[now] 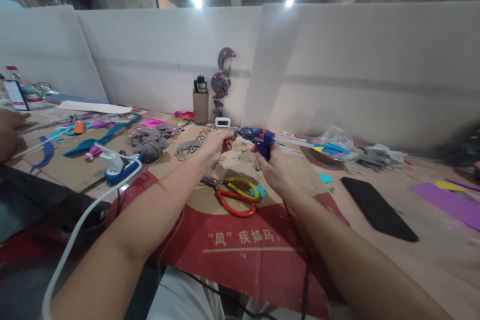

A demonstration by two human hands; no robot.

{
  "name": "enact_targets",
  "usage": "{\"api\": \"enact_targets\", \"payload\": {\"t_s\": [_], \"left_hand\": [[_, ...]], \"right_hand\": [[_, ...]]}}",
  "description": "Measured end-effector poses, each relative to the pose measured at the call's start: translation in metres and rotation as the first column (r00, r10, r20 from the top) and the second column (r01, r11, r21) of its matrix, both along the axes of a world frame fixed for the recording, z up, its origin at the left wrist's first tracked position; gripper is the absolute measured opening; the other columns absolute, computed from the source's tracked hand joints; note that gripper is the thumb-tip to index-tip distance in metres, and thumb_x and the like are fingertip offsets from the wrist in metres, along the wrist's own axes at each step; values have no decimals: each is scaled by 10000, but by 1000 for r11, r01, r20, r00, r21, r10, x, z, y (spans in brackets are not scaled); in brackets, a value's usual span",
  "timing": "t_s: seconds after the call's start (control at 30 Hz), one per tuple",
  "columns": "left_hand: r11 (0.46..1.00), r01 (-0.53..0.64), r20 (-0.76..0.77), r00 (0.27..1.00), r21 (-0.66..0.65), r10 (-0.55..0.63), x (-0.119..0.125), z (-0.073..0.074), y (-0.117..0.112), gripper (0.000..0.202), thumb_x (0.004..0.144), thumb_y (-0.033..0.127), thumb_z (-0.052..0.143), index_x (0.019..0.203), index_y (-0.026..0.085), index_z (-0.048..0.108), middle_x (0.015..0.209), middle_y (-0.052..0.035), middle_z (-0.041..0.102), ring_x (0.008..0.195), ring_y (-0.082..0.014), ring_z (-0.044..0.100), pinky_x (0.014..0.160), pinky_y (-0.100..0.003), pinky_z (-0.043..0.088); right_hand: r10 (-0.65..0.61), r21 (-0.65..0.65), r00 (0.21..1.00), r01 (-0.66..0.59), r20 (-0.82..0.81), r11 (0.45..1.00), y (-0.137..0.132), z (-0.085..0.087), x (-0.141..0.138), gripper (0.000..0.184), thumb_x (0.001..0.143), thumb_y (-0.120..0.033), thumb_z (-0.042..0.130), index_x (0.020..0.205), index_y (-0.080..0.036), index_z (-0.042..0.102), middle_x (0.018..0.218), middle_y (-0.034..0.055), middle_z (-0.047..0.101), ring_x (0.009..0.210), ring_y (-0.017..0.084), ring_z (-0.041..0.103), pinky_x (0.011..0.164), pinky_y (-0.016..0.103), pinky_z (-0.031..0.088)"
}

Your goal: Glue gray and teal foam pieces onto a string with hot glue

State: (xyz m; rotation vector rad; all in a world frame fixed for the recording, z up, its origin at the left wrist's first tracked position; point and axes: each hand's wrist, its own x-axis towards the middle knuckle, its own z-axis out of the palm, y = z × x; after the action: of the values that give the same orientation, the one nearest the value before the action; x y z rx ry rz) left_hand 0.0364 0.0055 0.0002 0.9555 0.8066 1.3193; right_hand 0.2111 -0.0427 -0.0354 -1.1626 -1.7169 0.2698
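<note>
My right hand grips a blue hot glue gun, its nozzle pointing left and a clear glue stick sticking out of its back. Close to the nozzle, my left hand has its fingers pinched together; whatever lies between them is too small to make out. Below both hands, scissors with one yellow and one red handle lie on the red and brown cardboard. A teal foam piece shows by the scissor handles.
A phone lies at the right, near a metal dish. Grey yarn, a power strip and a white cable are at the left. A bottle stands at the back. Another person's hand is far left.
</note>
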Motion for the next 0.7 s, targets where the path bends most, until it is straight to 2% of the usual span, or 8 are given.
{"api": "enact_targets", "payload": {"t_s": [0.13,0.23,0.5,0.7], "left_hand": [[996,-9,52,999,-88,13,1,1,1,119,740,73,588,630,100,554,535,-6,548,419,-25,449,401,-127,352],[991,-39,75,996,-131,49,1,2,2,137,754,64,570,624,103,549,528,-10,553,411,-21,449,401,-120,351],[991,-50,80,995,-126,60,5,4,-2,148,758,59,571,616,98,552,533,-20,559,403,-24,447,395,-124,348],[996,-22,91,995,-88,30,5,1,-1,124,759,64,574,640,93,559,544,-15,558,407,-23,453,399,-120,363]], "right_hand": [[15,-1,1000,-15,-3,1000,0,-1,0,228,805,-283,464,1012,-205,518,885,62,614,751,196,558,721,358,441],[18,0,999,-18,-33,1000,-2,1,-1,252,800,-278,470,1037,-205,513,909,62,618,770,195,564,738,361,440],[4,40,1000,-4,-6,999,-3,1,-2,218,801,-275,483,1000,-207,537,946,77,622,818,217,570,772,379,436],[-27,17,1000,27,4,999,-2,0,-2,241,805,-294,477,1022,-206,533,955,83,625,836,223,578,790,387,436]]}}
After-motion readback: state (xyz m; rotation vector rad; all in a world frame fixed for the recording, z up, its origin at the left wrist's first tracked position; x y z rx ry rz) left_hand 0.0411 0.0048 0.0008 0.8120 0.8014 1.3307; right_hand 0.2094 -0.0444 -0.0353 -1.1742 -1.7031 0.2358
